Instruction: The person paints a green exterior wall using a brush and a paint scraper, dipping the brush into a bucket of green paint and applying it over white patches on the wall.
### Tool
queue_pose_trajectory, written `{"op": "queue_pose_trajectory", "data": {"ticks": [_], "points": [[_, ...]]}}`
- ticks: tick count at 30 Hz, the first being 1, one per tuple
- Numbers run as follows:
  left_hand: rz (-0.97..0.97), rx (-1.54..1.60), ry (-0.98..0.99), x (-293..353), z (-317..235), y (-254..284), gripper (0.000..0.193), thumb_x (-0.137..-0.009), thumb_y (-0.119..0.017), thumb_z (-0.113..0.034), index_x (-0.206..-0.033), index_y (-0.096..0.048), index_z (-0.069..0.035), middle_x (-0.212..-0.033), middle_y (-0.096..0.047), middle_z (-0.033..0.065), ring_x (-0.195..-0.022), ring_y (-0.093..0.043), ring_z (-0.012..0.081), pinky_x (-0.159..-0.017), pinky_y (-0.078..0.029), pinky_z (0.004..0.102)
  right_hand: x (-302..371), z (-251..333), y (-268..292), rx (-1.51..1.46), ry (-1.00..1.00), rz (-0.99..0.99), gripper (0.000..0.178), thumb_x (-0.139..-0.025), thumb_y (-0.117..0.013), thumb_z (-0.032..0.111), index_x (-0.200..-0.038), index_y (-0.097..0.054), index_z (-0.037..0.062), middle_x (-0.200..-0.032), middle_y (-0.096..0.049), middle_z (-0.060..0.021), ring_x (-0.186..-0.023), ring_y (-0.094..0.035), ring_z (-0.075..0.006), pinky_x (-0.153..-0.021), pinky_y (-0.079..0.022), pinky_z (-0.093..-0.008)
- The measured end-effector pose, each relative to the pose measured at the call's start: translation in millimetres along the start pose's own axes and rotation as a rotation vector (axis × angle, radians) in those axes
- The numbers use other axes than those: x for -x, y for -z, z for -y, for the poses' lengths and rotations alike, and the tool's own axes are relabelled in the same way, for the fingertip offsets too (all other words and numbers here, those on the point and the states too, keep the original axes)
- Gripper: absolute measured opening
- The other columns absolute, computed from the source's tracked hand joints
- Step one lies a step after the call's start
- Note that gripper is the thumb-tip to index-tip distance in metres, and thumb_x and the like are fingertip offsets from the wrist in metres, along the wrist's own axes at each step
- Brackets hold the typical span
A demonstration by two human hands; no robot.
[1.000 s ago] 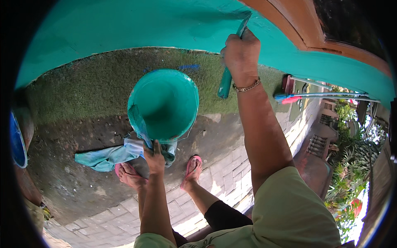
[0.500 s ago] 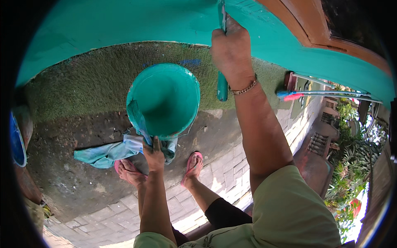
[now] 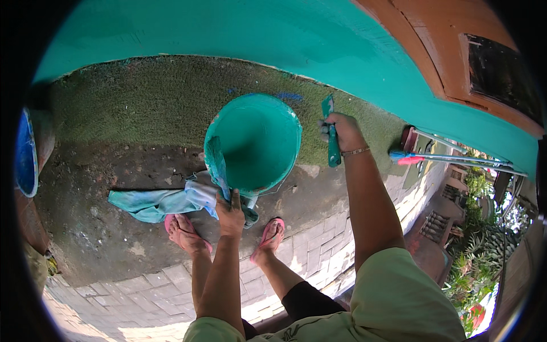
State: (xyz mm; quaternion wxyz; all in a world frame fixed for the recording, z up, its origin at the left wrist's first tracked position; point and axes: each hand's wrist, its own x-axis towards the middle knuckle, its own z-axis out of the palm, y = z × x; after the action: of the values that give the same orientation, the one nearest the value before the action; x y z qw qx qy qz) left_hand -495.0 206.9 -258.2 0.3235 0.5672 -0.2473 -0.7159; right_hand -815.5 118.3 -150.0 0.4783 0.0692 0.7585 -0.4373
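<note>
A bucket (image 3: 273,154) coated in green paint, with green paint inside, stands before me. My left hand (image 3: 229,215) is closed at its near rim. From those fingers a paint-smeared strip (image 3: 216,162), apparently cloth, runs up along the bucket's left side. My right hand (image 3: 345,134) grips a green-smeared paintbrush (image 3: 333,149), handle toward me and head away, right of the bucket and apart from it. A stained rag (image 3: 151,204) lies on the ground, partly behind my left hand and against the bucket's near side.
A green painted wall (image 3: 228,28) curves across the far side, with a brown wooden frame (image 3: 421,34) at upper right. Brooms (image 3: 456,158) lean at the right. A blue container (image 3: 27,154) stands at far left. My feet in pink flip-flops (image 3: 269,239) are close to the bucket.
My right hand has drawn the brush back from the wall, toward me and lower, to the bucket's right. The view has shifted slightly; my left hand stays at the rim.
</note>
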Motion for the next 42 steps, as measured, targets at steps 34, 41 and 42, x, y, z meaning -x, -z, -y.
{"op": "queue_pose_trajectory", "data": {"ticks": [34,41,42], "points": [[0.184,-0.746,-0.102,119,-62,-27,0.039,-0.079,-0.070,-0.021,-0.105,-0.047,-0.002,-0.075,-0.058,0.0176,-0.063,-0.058,0.0355,-0.056,-0.045,0.0427,174,-133,-44,0.223,0.075,0.512,0.017,-0.089,-0.065,0.015,-0.097,-0.064,0.0002,-0.084,-0.066,-0.0004,-0.080,-0.060,-0.0101,-0.070,-0.050,-0.0284],[-0.618,-0.430,0.192,138,-22,-7,0.044,-0.071,-0.078,-0.016,-0.097,-0.049,0.003,-0.080,-0.054,0.0098,-0.069,-0.055,0.0209,-0.063,-0.047,0.0329,70,-145,-21,1.237,0.825,0.173,0.024,-0.090,-0.058,0.020,-0.095,-0.060,-0.0033,-0.079,-0.062,-0.0251,-0.075,-0.061,-0.0426,-0.065,-0.049,-0.0473],[-0.673,-0.365,0.204,140,-12,-2,0.041,-0.072,-0.077,-0.014,-0.098,-0.050,0.003,-0.082,-0.054,0.0089,-0.070,-0.056,0.0189,-0.063,-0.048,0.0313,68,-140,-32,1.232,0.788,0.161,0.025,-0.090,-0.058,0.021,-0.097,-0.061,-0.0029,-0.080,-0.062,-0.0252,-0.076,-0.061,-0.0424,-0.066,-0.049,-0.0479]]}}
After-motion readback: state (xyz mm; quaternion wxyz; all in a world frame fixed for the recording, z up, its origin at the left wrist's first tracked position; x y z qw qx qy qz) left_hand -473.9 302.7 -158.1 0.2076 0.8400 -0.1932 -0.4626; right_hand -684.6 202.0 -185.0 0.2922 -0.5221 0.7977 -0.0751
